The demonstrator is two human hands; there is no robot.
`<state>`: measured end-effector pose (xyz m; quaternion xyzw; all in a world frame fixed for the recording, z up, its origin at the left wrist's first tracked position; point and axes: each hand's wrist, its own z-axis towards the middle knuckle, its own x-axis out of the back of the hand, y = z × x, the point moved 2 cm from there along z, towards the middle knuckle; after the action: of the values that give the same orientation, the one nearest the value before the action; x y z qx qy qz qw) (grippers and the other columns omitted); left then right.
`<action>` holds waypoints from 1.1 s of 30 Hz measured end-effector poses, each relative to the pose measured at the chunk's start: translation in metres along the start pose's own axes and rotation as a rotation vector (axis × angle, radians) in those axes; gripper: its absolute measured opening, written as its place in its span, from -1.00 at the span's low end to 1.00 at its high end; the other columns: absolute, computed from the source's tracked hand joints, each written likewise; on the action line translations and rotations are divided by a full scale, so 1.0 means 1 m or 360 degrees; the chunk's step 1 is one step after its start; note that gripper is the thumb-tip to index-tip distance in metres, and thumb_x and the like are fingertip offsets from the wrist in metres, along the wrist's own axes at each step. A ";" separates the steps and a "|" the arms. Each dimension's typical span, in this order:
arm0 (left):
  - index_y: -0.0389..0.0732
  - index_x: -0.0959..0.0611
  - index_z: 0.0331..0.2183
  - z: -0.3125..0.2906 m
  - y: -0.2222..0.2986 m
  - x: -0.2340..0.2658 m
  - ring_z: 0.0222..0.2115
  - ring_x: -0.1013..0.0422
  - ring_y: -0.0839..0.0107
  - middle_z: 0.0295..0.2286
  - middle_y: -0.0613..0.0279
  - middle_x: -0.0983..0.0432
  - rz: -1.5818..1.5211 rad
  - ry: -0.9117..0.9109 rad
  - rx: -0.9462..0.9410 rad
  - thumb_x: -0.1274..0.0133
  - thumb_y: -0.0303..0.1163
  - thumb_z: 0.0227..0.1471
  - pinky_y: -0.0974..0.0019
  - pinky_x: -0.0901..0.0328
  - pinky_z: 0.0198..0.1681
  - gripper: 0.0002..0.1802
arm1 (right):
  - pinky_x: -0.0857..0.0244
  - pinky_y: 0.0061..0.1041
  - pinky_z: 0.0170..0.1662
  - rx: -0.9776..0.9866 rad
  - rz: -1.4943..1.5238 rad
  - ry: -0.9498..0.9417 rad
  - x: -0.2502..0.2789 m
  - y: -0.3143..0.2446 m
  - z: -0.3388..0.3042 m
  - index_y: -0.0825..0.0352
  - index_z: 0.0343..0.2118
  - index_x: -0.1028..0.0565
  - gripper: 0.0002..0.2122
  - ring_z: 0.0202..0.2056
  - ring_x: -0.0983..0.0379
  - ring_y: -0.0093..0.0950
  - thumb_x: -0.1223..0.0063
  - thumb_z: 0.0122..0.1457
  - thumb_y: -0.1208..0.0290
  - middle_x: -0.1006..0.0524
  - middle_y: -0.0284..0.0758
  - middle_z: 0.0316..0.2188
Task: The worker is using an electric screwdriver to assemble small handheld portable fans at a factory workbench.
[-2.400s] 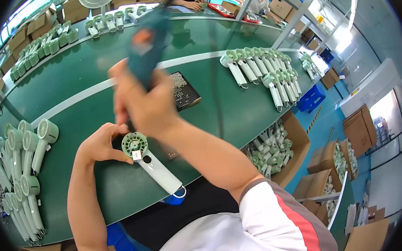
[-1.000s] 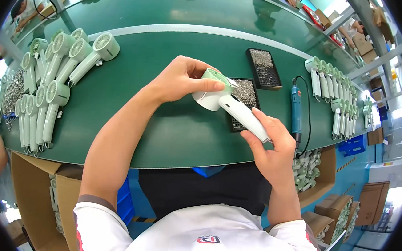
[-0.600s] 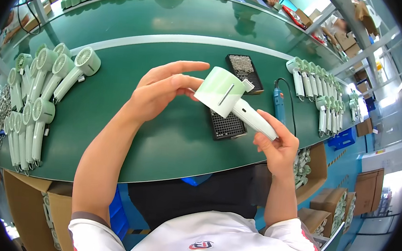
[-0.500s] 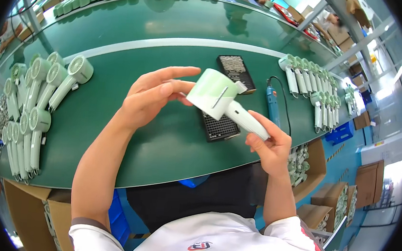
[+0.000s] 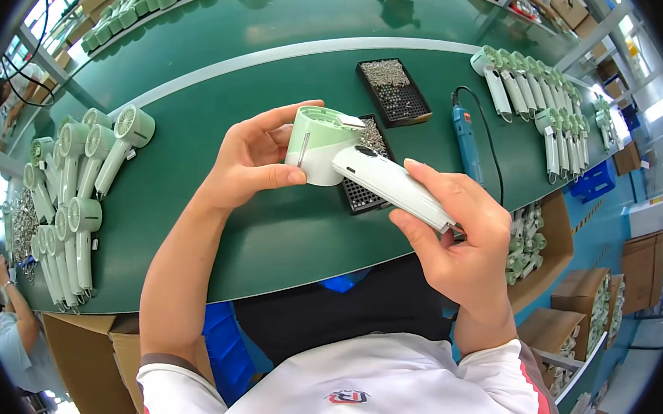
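Between my hands is a pale green and white handheld fan [image 5: 324, 148], held above the green workbench [image 5: 266, 241]. My left hand [image 5: 253, 158] wraps the round head, thumb on the white lower side and fingers behind it. My right hand [image 5: 462, 233] grips the end of the white handle, which points down to the right. A dark oval button shows on the handle near the head, and a small white tab sits on the head's rim. Behind the fan, a black screw tray [image 5: 365, 198] is partly hidden. A second black tray [image 5: 395, 91] with many small screws lies farther back.
A blue electric screwdriver [image 5: 467, 144] with a black cord lies right of the trays. Rows of similar fans stand at the left [image 5: 78, 156] and far right [image 5: 528, 86]. Cardboard boxes [image 5: 550, 247] with fan parts are below the right edge. Another person [image 5: 15, 322] is at the lower left.
The fan has turned in my hands, so its handle button and the open rim of the head now show. My left hand has closed around the head. The view has shifted.
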<state>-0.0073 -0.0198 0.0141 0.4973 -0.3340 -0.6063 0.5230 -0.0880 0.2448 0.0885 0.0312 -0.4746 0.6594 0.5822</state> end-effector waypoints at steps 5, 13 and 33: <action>-0.46 -0.36 0.27 0.001 0.001 -0.008 0.07 -0.49 0.20 0.05 -0.07 -0.54 -0.0026 0.0032 0.0078 -0.44 -0.51 -0.18 0.12 -0.33 0.20 -0.01 | -0.25 -0.65 -0.54 -0.0069 -0.0006 -0.0045 0.004 0.000 -0.003 0.34 0.03 -0.62 -0.55 -0.48 -0.49 -0.58 -0.40 0.01 0.57 -0.64 -0.25 -0.28; -0.51 -0.34 0.26 -0.002 -0.008 -0.004 0.15 -0.41 0.25 0.12 -0.02 -0.48 0.0303 0.0145 -0.0146 -0.60 -0.38 -0.36 0.15 -0.28 0.22 0.19 | -0.43 -0.55 -0.43 0.0225 0.0100 -0.0028 0.005 0.031 -0.014 0.43 0.09 -0.56 -0.52 -0.31 -0.55 -0.41 -0.40 0.05 0.56 -0.57 -0.15 -0.14; -0.42 -0.51 0.16 0.004 -0.024 0.025 -0.16 -0.52 0.35 -0.19 0.07 -0.61 0.0637 0.0513 -0.0236 -0.18 -0.31 0.19 0.24 -0.41 -0.02 -0.42 | -0.47 -0.40 -0.32 0.0016 -0.0783 0.0604 0.092 0.237 0.022 0.41 0.07 -0.58 -0.58 -0.32 -0.55 -0.36 -0.37 0.12 0.47 -0.54 -0.20 -0.21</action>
<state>-0.0171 -0.0390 -0.0132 0.4719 -0.2927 -0.4265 0.7140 -0.3178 0.3282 0.0153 0.0244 -0.3323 0.4952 0.8023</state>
